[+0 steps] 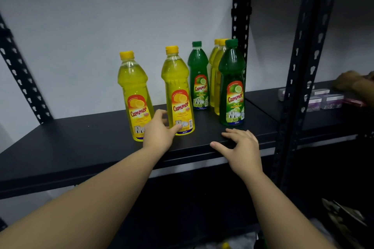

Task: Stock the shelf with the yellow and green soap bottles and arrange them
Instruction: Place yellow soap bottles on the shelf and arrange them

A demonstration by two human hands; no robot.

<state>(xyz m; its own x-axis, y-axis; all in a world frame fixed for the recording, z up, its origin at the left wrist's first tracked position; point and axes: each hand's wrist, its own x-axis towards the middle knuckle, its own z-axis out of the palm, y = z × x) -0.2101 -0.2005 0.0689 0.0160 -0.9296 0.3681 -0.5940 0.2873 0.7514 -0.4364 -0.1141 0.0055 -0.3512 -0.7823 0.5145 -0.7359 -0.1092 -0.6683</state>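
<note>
Fingers (162, 114) of left hand (159, 133) loosely curled beside front yellow bottle (179, 95), thumb touching its base (presumably to align it); right hand (240, 147) spread, gripping nothing, resting on shelf (81, 147) edge.

Shelf (85, 143): black flat board, carried on black perforated uprights (240, 26), set against a pale wall.

Standing upright on it:
- yellow bottle, left (134, 95), yellow cap, near the front edge;
- yellow bottle, middle (178, 91), just beside the first;
- green bottle, rear (198, 77), set further back;
- two yellow bottles, rear right (215, 70), largely hidden behind the next;
- green bottle, front right (232, 85), close to the right upright.

Neighbouring shelf (261, 99), to the right: small boxes (323, 100) are laid on it; details blurred.
</note>
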